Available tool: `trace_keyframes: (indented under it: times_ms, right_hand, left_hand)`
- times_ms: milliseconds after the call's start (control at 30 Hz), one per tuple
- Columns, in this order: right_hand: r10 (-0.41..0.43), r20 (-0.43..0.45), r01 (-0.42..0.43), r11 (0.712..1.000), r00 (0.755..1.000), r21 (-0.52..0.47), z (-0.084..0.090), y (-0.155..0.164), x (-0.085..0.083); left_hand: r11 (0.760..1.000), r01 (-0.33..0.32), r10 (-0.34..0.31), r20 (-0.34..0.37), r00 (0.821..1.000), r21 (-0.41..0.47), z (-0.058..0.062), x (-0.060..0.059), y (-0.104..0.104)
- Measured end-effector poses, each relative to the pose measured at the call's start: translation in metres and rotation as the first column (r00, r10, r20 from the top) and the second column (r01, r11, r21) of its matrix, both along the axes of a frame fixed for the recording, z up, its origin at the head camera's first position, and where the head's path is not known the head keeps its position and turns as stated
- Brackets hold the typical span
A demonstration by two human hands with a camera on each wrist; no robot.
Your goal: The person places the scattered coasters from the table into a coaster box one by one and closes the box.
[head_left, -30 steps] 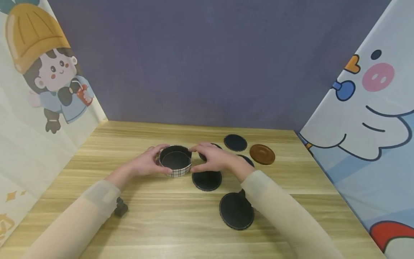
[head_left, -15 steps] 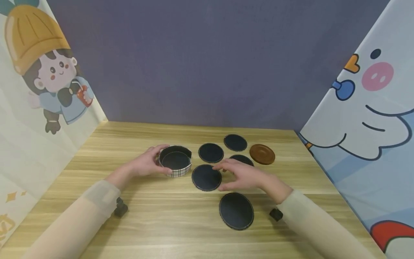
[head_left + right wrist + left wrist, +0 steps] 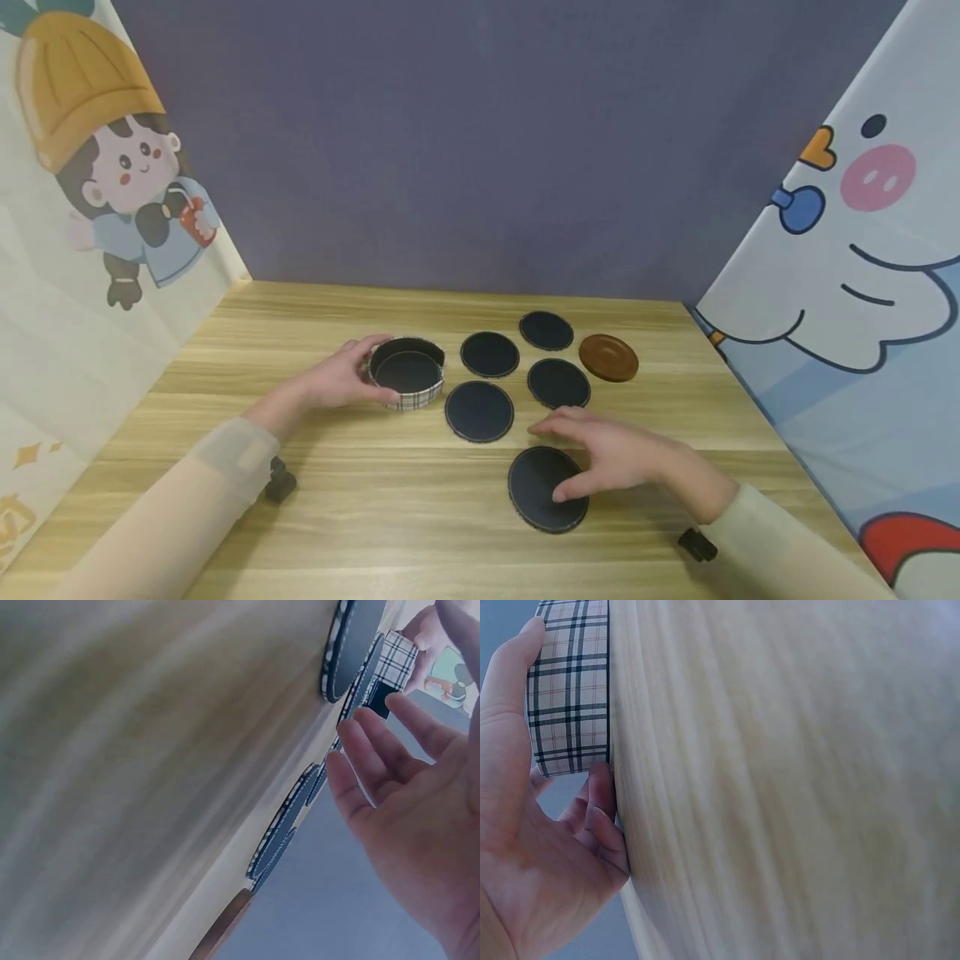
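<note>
A round, open holder (image 3: 418, 401) with a plaid outer wall and black inside stands on the table, left of the middle. My left hand (image 3: 337, 379) grips its left side, thumb in front and fingers behind. The left wrist view shows the thumb against the plaid wall (image 3: 570, 690). My right hand (image 3: 618, 454) hovers over the nearest black round coaster (image 3: 536, 492), fingers spread and thumb overlapping it in the head view. Nothing is in the right palm (image 3: 420, 825). Between holder and right hand lies another black coaster (image 3: 480, 412).
More black coasters lie flat behind: one at the middle (image 3: 489, 354), one right of it (image 3: 558, 384), one at the back (image 3: 546, 330). A brown round dish (image 3: 608, 357) sits at their right. Printed panels flank the wooden table (image 3: 360, 517); a grey-blue wall (image 3: 465, 150) closes the back.
My right hand has left the holder's right side and moved right and toward me, to the nearest coaster. My left hand and the holder have stayed in place.
</note>
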State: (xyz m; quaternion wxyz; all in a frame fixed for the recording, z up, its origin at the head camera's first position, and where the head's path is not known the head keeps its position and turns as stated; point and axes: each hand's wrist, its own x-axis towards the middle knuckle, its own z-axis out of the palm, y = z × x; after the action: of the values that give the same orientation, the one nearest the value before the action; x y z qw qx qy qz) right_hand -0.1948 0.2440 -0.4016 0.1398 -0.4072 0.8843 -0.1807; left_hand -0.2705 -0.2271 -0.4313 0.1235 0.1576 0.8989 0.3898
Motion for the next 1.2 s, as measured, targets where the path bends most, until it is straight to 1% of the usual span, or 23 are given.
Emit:
trace_keyframes:
  times_ms: [167, 333, 433, 667, 967, 1033, 1200]
  right_hand:
    - [0.007, 0.000, -0.007, 1.000, 1.000, -0.006, -0.006, 0.006, 0.008]
    - [0.049, -0.014, -0.050, 0.998, 0.999, -0.025, -0.013, 0.007, 0.013]
    - [0.058, -0.003, -0.058, 0.998, 0.998, -0.007, -0.015, 0.006, 0.014]
    - [0.031, 0.001, -0.031, 0.998, 1.000, 0.055, -0.016, -0.002, 0.017]
    - [0.027, 0.000, -0.027, 0.997, 1.000, 0.067, -0.017, -0.002, 0.018]
    - [0.019, 0.004, -0.019, 0.998, 1.000, 0.065, -0.018, -0.002, 0.018]
    - [-0.017, -0.023, 0.019, 0.997, 1.000, 0.070, -0.019, -0.001, 0.017]
  left_hand:
    - [1.000, 0.005, -0.005, -0.006, 1.000, 0.000, -0.002, -0.001, 0.000]
    - [1.000, -0.005, 0.005, 0.000, 1.000, -0.005, -0.001, -0.001, 0.000]
    - [1.000, -0.008, 0.008, -0.004, 1.000, -0.016, 0.000, 0.000, 0.000]
    - [1.000, -0.010, 0.010, -0.007, 1.000, -0.016, 0.001, 0.001, 0.000]
    - [1.000, -0.006, 0.006, -0.009, 1.000, -0.014, -0.001, -0.001, 0.000]
    - [1.000, -0.005, 0.005, -0.008, 1.000, -0.013, -0.001, -0.001, 0.000]
    - [1.000, -0.004, 0.004, -0.003, 1.000, -0.008, -0.001, -0.001, 0.000]
